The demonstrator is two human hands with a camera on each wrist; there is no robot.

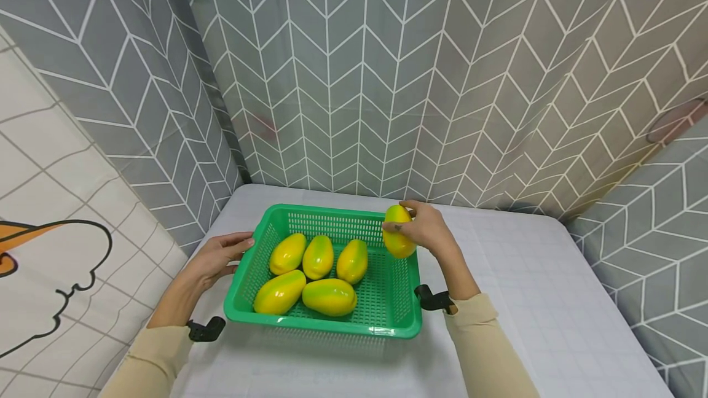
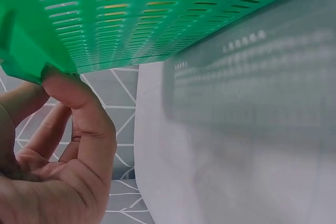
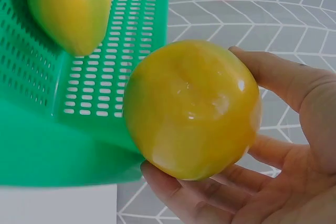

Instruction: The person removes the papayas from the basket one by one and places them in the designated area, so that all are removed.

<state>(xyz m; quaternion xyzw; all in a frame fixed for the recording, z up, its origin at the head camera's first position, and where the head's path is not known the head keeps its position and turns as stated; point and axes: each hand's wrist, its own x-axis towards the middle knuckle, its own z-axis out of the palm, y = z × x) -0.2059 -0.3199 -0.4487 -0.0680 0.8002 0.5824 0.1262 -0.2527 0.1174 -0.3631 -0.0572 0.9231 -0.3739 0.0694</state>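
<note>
A green perforated plastic basket [image 1: 332, 325] holds several glossy yellow-green papayas [image 1: 329, 297], grouped toward its left and middle. My left hand [image 1: 220, 255] pinches the left rim; the left wrist view shows the thumb and fingers [image 2: 79, 93] at the basket's edge. With thumb and fingers spread around it, my right hand [image 1: 430, 227] holds another papaya [image 1: 397, 239] over the basket's back right corner. In the right wrist view, the rounded end of this held papaya [image 3: 191, 111] faces the camera, beside the basket wall.
The basket is over a white-covered table [image 1: 514, 281], whose surface shows its reflection. Grey chevron-patterned curtains [image 1: 354, 78] stand behind the table and at both sides. A white checked panel [image 1: 61, 201] with a cartoon drawing is at the left.
</note>
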